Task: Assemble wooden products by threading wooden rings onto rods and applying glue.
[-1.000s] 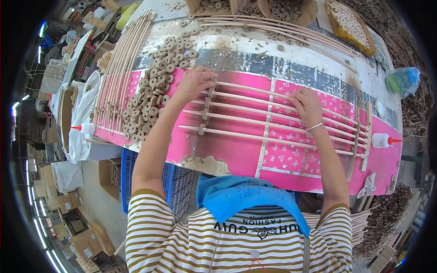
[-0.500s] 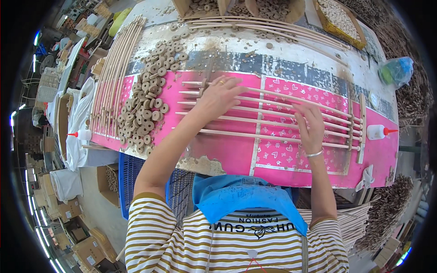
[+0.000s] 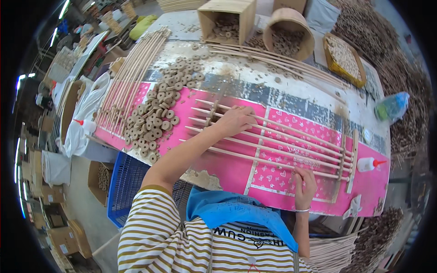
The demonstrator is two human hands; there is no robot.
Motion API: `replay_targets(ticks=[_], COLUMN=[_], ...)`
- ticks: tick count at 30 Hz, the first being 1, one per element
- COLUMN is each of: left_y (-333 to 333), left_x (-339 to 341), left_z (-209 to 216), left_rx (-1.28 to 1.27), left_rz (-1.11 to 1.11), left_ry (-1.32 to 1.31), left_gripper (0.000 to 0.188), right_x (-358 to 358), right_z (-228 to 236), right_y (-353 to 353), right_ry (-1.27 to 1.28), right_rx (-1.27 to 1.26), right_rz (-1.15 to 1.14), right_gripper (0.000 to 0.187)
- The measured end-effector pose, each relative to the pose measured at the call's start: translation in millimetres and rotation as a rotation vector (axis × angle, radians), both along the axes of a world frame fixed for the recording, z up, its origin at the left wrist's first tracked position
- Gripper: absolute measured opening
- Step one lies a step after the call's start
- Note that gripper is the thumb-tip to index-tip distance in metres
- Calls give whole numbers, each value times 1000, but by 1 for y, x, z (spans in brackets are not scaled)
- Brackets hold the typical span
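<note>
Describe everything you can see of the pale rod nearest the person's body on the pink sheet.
The rod is long, slim, pale and wood-like, with a tapered left end. It lies crosswise over the pink sheet, roughly alongside other pale rods, its right end slanting toward the person's body. The left forearm passes above, hiding a short stretch. The right hand has its fingers at the rod's right part; how firmly they touch, if at all, cannot be told.

Right of the fingers [image 3: 306,174] are a white cloth [image 3: 353,207], a plastic bag [image 3: 391,108] and, farther ahead, a yellow basket [image 3: 347,79]; well left of them, a blue crate [image 3: 127,182] and a cardboard box [image 3: 63,240].
</note>
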State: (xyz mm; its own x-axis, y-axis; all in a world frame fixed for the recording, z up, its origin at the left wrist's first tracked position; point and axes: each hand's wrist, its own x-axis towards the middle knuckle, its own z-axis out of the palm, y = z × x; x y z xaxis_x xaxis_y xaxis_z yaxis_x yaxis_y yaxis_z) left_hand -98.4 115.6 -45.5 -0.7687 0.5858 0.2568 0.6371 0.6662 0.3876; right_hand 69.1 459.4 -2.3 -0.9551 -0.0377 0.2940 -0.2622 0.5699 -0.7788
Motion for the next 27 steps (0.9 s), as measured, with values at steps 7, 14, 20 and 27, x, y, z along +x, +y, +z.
replay_targets(ticks=[7,14,20,27], left_y=[-6,-103,-279,-449], left_x=[0,18,77,77], left_z=[28,106,153,106], left_rx=[32,214,427,103], left_rz=[3,253,682,1285], left_ry=[-5,179,193,347], left_gripper=[18,11,17,25], right_x=[5,2,5,-3], right_z=[-7,-4,1,8], right_y=[-2,-13,-39,-77], right_ry=[-36,-41,-104,-187], right_rx=[-12,-19,-33,38], right_rz=[10,104,176,238], right_gripper=[17,17,16,14])
